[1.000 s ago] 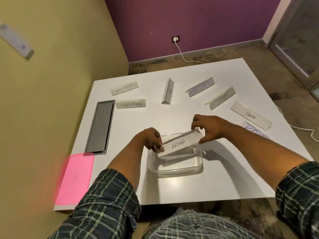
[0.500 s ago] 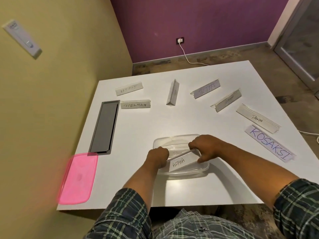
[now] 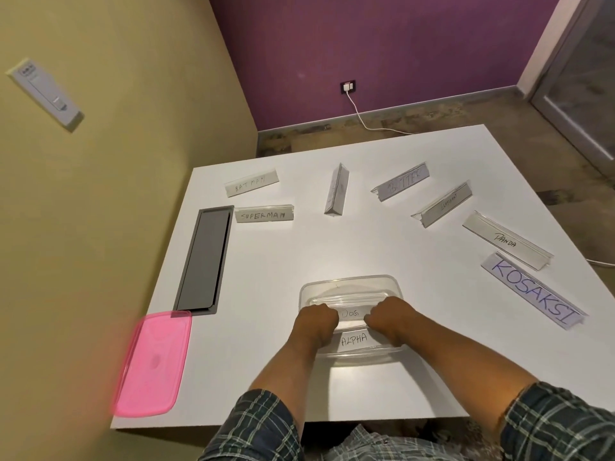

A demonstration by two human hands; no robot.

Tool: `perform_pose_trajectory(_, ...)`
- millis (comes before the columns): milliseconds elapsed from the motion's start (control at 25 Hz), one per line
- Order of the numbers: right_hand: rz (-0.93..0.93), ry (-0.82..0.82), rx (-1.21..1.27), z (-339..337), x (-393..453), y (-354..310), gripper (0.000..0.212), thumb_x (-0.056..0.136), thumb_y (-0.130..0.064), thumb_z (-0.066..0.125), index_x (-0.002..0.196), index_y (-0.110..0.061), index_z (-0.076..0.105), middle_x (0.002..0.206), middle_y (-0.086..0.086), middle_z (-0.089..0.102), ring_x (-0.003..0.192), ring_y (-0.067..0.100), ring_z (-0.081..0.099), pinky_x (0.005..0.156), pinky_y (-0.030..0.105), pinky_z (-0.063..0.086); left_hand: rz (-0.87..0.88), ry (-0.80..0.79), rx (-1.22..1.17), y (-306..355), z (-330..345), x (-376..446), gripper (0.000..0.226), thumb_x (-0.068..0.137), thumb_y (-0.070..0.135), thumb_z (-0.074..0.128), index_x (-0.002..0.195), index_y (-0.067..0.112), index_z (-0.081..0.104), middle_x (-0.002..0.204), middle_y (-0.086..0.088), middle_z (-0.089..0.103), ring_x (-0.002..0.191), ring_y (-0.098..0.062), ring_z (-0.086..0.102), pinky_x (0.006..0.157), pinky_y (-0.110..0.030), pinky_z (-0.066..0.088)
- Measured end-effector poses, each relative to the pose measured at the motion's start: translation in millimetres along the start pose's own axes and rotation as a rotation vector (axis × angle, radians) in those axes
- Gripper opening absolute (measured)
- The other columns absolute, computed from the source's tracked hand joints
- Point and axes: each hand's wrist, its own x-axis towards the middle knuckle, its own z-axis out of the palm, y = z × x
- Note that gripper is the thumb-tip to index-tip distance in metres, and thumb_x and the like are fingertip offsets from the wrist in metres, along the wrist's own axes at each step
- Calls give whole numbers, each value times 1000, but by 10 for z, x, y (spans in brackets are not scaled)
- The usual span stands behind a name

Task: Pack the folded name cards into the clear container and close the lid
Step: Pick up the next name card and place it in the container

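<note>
The clear container (image 3: pixel 349 284) stands on the white table near the front edge. Inside it lie the DOG card (image 3: pixel 351 313) and, nearer me, the ALPHA card (image 3: pixel 354 340). My left hand (image 3: pixel 314 324) and my right hand (image 3: pixel 389 319) are both down in the container, fingers curled over the ends of the ALPHA card and pressing it in. The pink lid (image 3: pixel 153 361) lies at the table's front left corner. Loose cards lie farther back: BATMAN (image 3: pixel 251 184), SUPERMAN (image 3: pixel 264 214), an upright one (image 3: pixel 336 191), BUTTER (image 3: pixel 402 183), ELEPHANT (image 3: pixel 444 205), PANDA (image 3: pixel 506 240), KOSAKSI (image 3: pixel 532 289).
A grey cable hatch (image 3: pixel 204 259) is set into the table at the left. A yellow wall runs close along the left side and a purple wall stands behind. A white cable (image 3: pixel 366 123) trails from a wall socket across the floor. A glass door is at the far right.
Both hands carried the ALPHA card from above the container down into it, beside the DOG card. The view has shifted, so the KOSAKSI card now shows fully.
</note>
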Motion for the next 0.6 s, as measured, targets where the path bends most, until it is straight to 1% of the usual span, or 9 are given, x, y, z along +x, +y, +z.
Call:
perform_pose_trajectory(120, 4, -14, 11, 35, 23, -27, 36, 82, -8, 68, 117, -7, 60, 114, 13, 68, 102, 35, 67, 85, 41, 55, -3, -23, -18, 13, -7, 2, 19, 89, 9, 60, 105, 7, 69, 112, -15, 69, 102, -36, 67, 82, -39, 53)
perform_pose_trajectory(240, 13, -13, 74, 35, 38, -52, 26, 90, -8, 58, 115, -5, 63, 115, 14, 69, 104, 36, 66, 86, 42, 55, 25, -54, 12, 50, -31, 16, 18, 85, 6, 62, 102, 6, 69, 110, -16, 69, 100, -36, 68, 80, -38, 53)
perform_pose_trajectory(320, 6, -34, 93, 22, 44, -56, 26, 92, -8, 55, 116, -3, 63, 116, 15, 69, 105, 36, 66, 86, 42, 54, 46, -70, 35, 66, -36, 43, 20, 83, 6, 62, 102, 5, 68, 110, -16, 69, 100, -35, 68, 80, -38, 53)
perform_pose_trajectory(400, -21, -38, 74, -15, 21, -39, 26, 91, -9, 56, 116, -4, 63, 115, 14, 69, 104, 35, 66, 86, 42, 54, 84, -76, 53, 58, -72, 66, 19, 82, 11, 64, 99, 8, 68, 107, -14, 69, 98, -33, 68, 76, -36, 52)
perform_pose_trajectory(440, -31, -30, 68, -34, 3, -15, 25, 91, -12, 57, 114, -6, 64, 114, 13, 69, 102, 35, 67, 85, 42, 54, 105, -71, 52, 52, -99, 88, 16, 81, 16, 65, 95, 10, 68, 105, -12, 70, 96, -32, 68, 73, -34, 50)
perform_pose_trajectory(520, -45, 38, 97, -63, -51, 63, 25, 90, -24, 58, 110, -10, 64, 107, 12, 70, 96, 34, 67, 80, 40, 53, 119, -23, 13, 56, -199, 136, 17, 82, 30, 60, 85, 15, 66, 96, -9, 71, 91, -31, 68, 68, -30, 45)
perform_pose_trajectory(600, -56, 211, 180, -82, -118, 172, 27, 91, -36, 55, 101, -13, 66, 95, 10, 72, 87, 34, 67, 69, 36, 48, 91, 73, -76, 94, -367, 202, 26, 83, 37, 54, 74, 16, 65, 85, -7, 72, 83, -30, 67, 65, -28, 43)
